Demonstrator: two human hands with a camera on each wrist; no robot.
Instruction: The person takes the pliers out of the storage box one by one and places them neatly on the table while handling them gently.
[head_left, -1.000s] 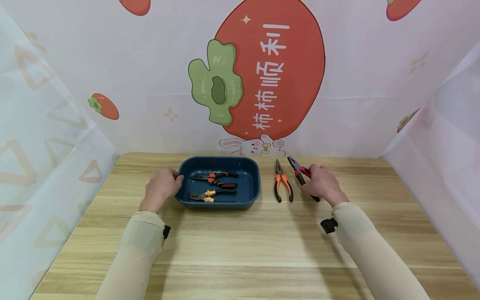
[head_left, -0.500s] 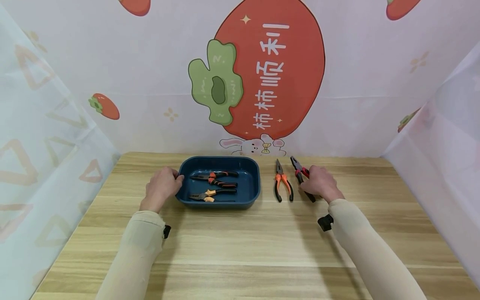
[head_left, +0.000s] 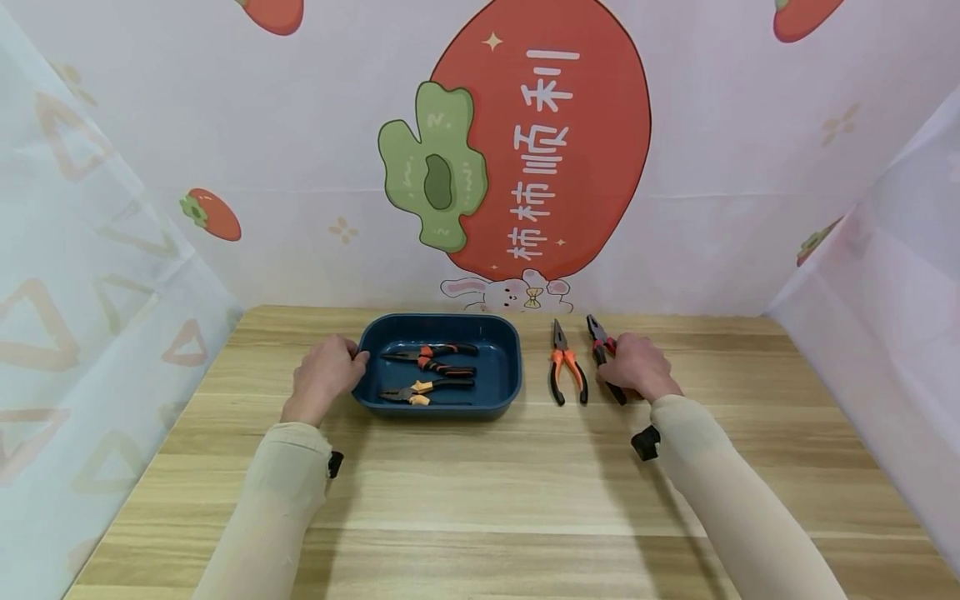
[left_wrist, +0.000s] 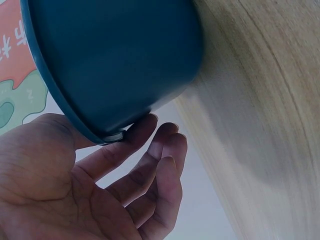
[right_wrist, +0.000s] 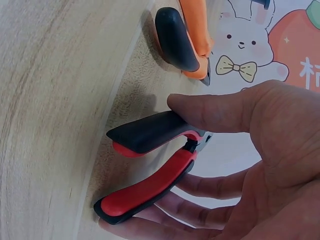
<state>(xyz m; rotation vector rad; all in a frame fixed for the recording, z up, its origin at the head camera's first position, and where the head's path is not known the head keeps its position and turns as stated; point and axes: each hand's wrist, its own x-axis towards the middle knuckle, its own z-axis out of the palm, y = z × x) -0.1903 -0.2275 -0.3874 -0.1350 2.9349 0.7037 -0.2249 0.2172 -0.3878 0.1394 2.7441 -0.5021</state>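
My left hand pinches the left end of a deep blue plastic tray. The left wrist view shows its fingertips under the outer rim, the thumb partly hidden behind the wall. Inside the tray lie pliers with black-and-orange handles and pliers with yellow-and-black handles. To the right, my right hand holds combination pliers with red-and-black handles, thumb on one handle and fingers along the other. Their handles are spread and their nose points to the back wall. Between tray and right hand lie orange long-nose pliers.
Everything stands near the back of a wood-grain table. A white printed cloth with a big red persimmon forms the back wall, and pale cloth sides rise at left and right.
The right hand has turned the red-and-black pliers straighter, their nose shifting right and their handle ends left, alongside the orange pair. The left hand and tray have stayed put.
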